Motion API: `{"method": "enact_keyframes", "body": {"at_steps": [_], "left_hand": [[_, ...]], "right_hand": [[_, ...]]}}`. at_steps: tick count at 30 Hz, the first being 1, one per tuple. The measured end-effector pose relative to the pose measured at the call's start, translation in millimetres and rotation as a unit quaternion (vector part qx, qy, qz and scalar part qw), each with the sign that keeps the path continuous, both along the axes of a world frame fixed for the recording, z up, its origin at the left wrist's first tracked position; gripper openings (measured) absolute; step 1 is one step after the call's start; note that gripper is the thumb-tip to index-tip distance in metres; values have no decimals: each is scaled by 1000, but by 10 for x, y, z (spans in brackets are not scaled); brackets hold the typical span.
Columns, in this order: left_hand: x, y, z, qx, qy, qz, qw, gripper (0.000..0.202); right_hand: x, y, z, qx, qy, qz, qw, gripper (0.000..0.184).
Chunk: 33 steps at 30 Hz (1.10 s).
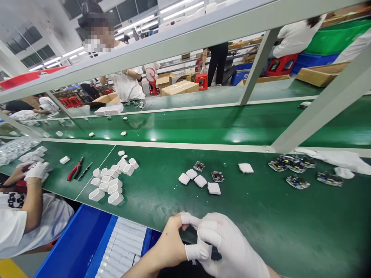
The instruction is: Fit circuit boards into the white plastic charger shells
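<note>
My left hand (170, 244) is bare apart from white finger cots, and its fingers are curled at the near edge of the green table (261, 216). My right hand (233, 249), in a white glove, is closed against it. What the two hands pinch between them is hidden; only a dark gap shows. Just beyond them lie a few white plastic shells (199, 181) and two small circuit boards (217, 176). A single white shell (245, 168) sits further right.
A cluster of white housings (111, 186) and red pliers (75, 169) lie to the left. More circuit boards (291, 165) and a white cloth (339, 158) are at the right. A blue bin (72, 247) of white parts sits below. A co-worker's gloved hand (36, 170) works at far left.
</note>
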<state>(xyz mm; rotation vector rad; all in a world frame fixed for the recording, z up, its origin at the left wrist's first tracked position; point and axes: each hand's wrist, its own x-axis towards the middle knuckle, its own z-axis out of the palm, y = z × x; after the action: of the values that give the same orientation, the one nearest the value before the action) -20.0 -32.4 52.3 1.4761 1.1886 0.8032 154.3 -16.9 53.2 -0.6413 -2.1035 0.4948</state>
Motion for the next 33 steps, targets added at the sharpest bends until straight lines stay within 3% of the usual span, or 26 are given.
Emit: {"method": "enact_keyframes", "body": {"at_steps": [4, 7, 9, 15, 18, 20, 22, 24, 26, 28, 30, 33], "left_hand": [[50, -31, 16, 47, -1, 8, 999, 57], [53, -53, 50, 80, -15, 21, 996, 66], [47, -63, 76, 87, -15, 18, 996, 69], [43, -94, 25, 72, -6, -2, 997, 62], [46, -87, -77, 18, -31, -4, 999, 64], [39, -66, -113, 22, -13, 4, 1000, 64], [19, -41, -101, 87, 43, 32, 995, 66], [-6, -23, -54, 175, 91, 50, 979, 69], [-20, -17, -7, 242, 110, 15, 964, 76], [-12, -19, 16, 271, 109, -21, 956, 70], [13, -29, 14, 278, 98, -11, 955, 52], [51, -53, 4, 268, 73, 26, 960, 46]], "right_hand": [[36, -64, -87, -33, 37, -1, 999, 15], [68, -112, -190, -95, 110, -42, 988, 38], [92, -127, -196, -93, 115, -49, 988, 46], [87, -153, 13, 10, 31, 0, 999, 23], [12, -178, 27, -9, 38, -30, 999, 17], [-34, -170, -13, -91, 76, -67, 991, 15], [-62, -135, -58, -253, 134, -66, 956, 19], [-75, -95, -80, -413, 200, -24, 888, 33], [-90, -81, -75, -511, 254, 37, 820, 45], [-112, -105, -58, -564, 288, 76, 770, 49], [-135, -152, -51, -589, 319, 100, 736, 51], [-144, -208, -79, -577, 328, 91, 743, 51]]}}
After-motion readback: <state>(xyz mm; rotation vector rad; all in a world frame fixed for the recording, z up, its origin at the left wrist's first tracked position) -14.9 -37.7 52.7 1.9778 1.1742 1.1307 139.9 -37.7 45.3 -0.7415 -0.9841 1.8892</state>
